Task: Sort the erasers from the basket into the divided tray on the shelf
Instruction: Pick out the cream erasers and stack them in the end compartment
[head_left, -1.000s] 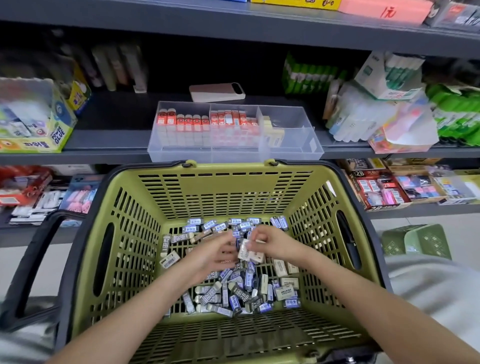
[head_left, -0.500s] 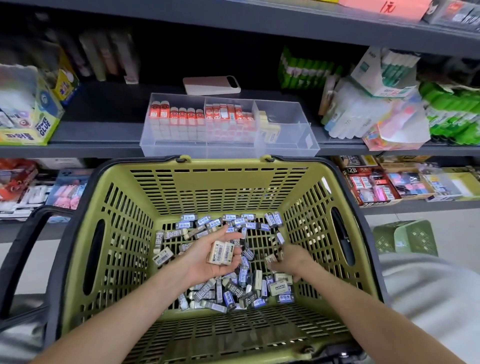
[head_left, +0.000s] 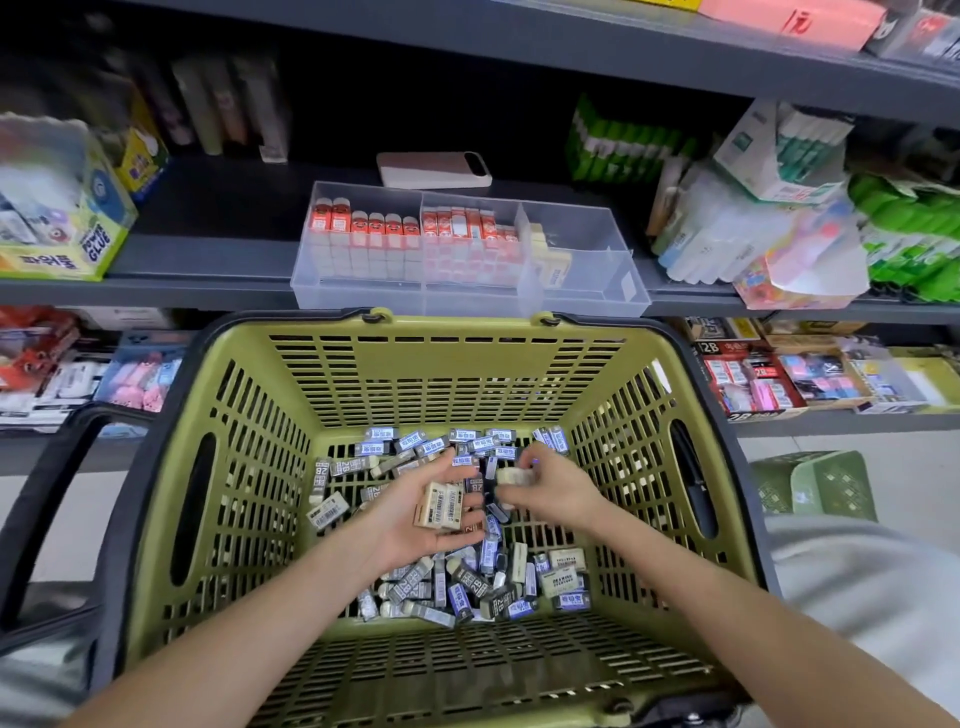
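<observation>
Left grip (head_left: 410, 525) cupped palm-up, beige erasers (head_left: 440, 506) held in it. Right grip (head_left: 556, 491), just beside it, is closed on one pale eraser (head_left: 514, 476); blurred, probably same type. Eraser pile (head_left: 467, 587) in basket (head_left: 447, 374) lies beneath both; divided tray (head_left: 467, 302) is seen beyond, on shelf (head_left: 208, 291).

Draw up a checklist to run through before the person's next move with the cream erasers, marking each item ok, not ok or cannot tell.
1. Left hand holds cream erasers on its palm: ok.
2. Right hand pinches a single eraser: ok.
3. Right compartment of the divided tray has room beside the stored erasers: ok.
4. Way up from the basket to the tray looks unobstructed: ok.
5. Held erasers all match the stored kind: cannot tell, labels blurred.
6. Basket emptied: not ok, many loose erasers lie in it.
</observation>
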